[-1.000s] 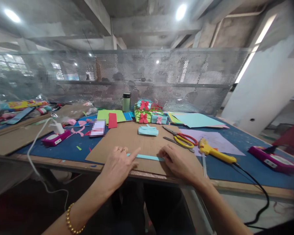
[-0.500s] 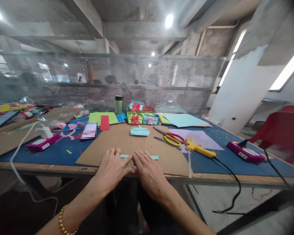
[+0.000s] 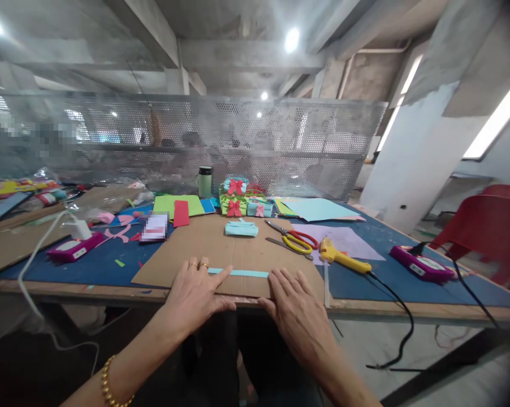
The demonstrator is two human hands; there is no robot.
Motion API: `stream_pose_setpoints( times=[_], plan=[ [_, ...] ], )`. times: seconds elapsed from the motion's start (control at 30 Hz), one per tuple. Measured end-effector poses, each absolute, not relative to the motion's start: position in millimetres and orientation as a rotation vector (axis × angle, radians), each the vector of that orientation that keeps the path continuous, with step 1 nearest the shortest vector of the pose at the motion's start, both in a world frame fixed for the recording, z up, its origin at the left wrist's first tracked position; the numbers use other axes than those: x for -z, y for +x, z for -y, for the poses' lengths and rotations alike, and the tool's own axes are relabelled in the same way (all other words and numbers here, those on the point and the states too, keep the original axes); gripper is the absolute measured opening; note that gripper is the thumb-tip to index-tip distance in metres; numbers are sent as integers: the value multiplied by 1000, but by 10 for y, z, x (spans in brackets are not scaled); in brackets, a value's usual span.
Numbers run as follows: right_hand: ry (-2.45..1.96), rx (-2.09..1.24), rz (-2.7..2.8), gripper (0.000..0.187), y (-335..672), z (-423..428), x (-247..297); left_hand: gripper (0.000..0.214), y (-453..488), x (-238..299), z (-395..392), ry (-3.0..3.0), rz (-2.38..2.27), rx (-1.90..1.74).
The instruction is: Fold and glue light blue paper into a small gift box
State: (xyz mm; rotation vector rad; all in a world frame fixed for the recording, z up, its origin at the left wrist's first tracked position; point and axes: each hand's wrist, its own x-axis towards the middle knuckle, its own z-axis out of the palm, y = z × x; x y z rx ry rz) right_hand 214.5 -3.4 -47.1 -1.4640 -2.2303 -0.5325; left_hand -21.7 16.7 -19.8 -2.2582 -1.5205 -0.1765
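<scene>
I've got both hands palm-down at the front of the cardboard (image 3: 187, 249), apart from each other, clamped on nothing. Blue strip (image 3: 250, 273) lies flat across the cardboard near its front edge, middle stretch visible between the hands. Left hand (image 3: 195, 294) lies over the strip's left part, index finger along it; right hand (image 3: 297, 305) has fingertips at its right end, thumb pointing inward. Can't tell how hard either presses. Folded blue piece (image 3: 242, 229) sits on the cardboard, beyond the strip. Scissors (image 3: 296, 246), blades spread, to its right; glue gun (image 3: 345, 259) farther right, partly on lilac paper (image 3: 361, 243). Green bottle (image 3: 204, 185) stands at the back.
</scene>
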Motion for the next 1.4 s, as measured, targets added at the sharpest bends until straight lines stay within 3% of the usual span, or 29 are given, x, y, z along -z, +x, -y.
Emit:
stream_pose_setpoints(
  times=[0.17,0.37,0.63,0.97,1.4],
  plan=[
    [-1340,558,2220,70,1887,-49,415,76,-218,194,-186,-2289,1531,213],
    [-1138,341,2467,67,1682,-234,505,72,-155,282,-124,-2216,1585,209],
    [-1137,394,2449,68,1716,-231,535,74,-245,372,-21,-2030,1750,233],
    [-1119,400,2419,63,1720,-259,592,74,-362,508,-16,-2019,1642,464],
    [-1112,450,2415,64,1730,-278,631,75,-480,492,-19,-2105,1627,482]
  ],
)
